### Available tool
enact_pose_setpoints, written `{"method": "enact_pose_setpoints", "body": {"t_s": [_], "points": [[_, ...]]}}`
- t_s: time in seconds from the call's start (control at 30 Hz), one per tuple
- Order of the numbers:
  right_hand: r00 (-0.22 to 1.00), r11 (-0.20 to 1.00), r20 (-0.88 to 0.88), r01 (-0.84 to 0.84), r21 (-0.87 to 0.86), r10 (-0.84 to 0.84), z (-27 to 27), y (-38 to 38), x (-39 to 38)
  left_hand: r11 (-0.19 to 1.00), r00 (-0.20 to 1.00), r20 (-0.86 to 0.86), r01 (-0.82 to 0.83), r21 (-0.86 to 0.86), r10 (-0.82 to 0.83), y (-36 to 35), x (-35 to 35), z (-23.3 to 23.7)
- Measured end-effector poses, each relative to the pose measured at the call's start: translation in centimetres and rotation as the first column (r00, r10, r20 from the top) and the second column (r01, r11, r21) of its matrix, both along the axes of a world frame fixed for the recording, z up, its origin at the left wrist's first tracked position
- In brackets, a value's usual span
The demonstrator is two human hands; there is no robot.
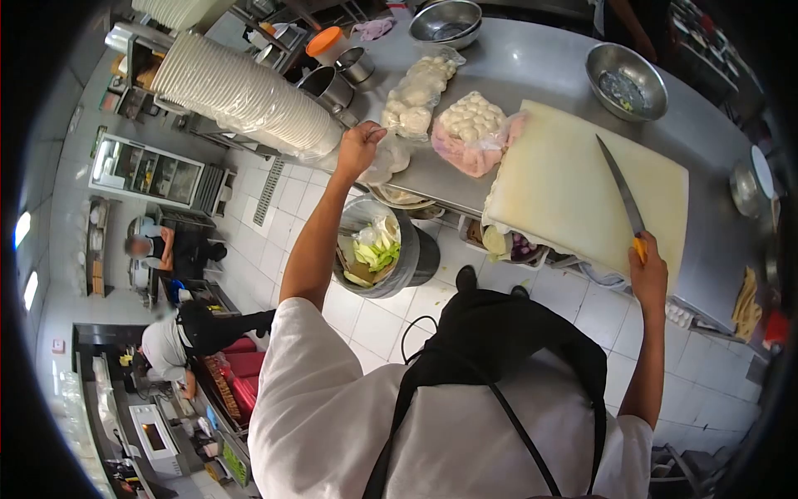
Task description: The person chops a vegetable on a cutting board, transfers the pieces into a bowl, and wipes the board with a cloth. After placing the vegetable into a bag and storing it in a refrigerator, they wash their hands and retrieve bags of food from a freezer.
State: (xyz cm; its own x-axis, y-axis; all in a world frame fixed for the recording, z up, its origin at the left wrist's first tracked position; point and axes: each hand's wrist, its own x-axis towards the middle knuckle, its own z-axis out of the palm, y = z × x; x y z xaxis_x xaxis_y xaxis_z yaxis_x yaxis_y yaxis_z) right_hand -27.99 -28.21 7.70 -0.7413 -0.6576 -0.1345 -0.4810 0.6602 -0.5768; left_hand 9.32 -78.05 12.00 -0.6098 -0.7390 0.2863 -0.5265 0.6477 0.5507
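My right hand (649, 271) is closed around the orange handle of a long kitchen knife (622, 185). The blade lies over the thick white cutting board (573, 187), pointing to the far side. My left hand (360, 150) is held out at the left with its fingers curled closed, between the plastic-wrapped stack of white containers (249, 96) and clear bags on the counter edge. Whatever those fingers pinch, if anything, is hidden. Nearby lie a clear bag of pale round pieces (407, 108) and another bag of whitish pieces (471, 116) over pink plastic.
Steel bowls (626, 81) and metal pots (326, 86) stand on the steel counter (532, 62). Below its edge is a lined bin (391, 279) with green and white vegetable scraps. Two people are at the left; another person's arm shows beyond the counter.
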Motion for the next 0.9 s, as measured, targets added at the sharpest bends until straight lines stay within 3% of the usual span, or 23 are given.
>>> {"method": "enact_pose_setpoints", "body": {"t_s": [0.1, 0.2, 0.3, 0.63, 0.7, 0.8, 0.9], "points": [[0.999, 0.987, 0.031, -0.028, -0.161, 0.033, 1.7, 0.8, 2.4, 0.995, 0.954, -0.292, -0.043, 0.093, 0.068, 0.6, -1.7, -0.6], [0.994, 0.967, 0.040, -0.091, -0.239, 0.104, 3.8, 1.4, 4.6, 0.777, 0.905, -0.282, -0.079, 0.625, 0.319, 3.9, -4.3, 4.6], [0.984, 0.933, 0.088, -0.118, -0.341, 0.156, 5.8, 1.2, 7.1, 0.743, 0.904, -0.322, 0.009, 0.669, 0.280, 6.6, -7.1, 6.8], [0.963, 0.873, 0.045, -0.222, -0.435, 0.267, 8.6, -0.6, 9.8, 0.983, 0.964, -0.263, -0.001, 0.182, 0.049, 10.4, -15.0, 7.6], [0.966, 0.863, 0.031, -0.214, -0.458, 0.256, 8.4, -0.8, 10.0, 0.999, 0.972, -0.233, 0.010, 0.048, 0.001, 10.9, -15.7, 7.5], [0.970, 0.863, 0.004, -0.216, -0.456, 0.245, 8.3, -0.8, 10.0, 0.999, 0.977, -0.211, 0.010, 0.031, -0.004, 13.6, -17.0, 8.3], [0.969, 0.871, -0.024, -0.231, -0.434, 0.245, 8.3, -0.6, 9.8, 0.979, 0.971, -0.199, 0.094, -0.179, -0.130, 15.9, -18.0, 8.2]]}}
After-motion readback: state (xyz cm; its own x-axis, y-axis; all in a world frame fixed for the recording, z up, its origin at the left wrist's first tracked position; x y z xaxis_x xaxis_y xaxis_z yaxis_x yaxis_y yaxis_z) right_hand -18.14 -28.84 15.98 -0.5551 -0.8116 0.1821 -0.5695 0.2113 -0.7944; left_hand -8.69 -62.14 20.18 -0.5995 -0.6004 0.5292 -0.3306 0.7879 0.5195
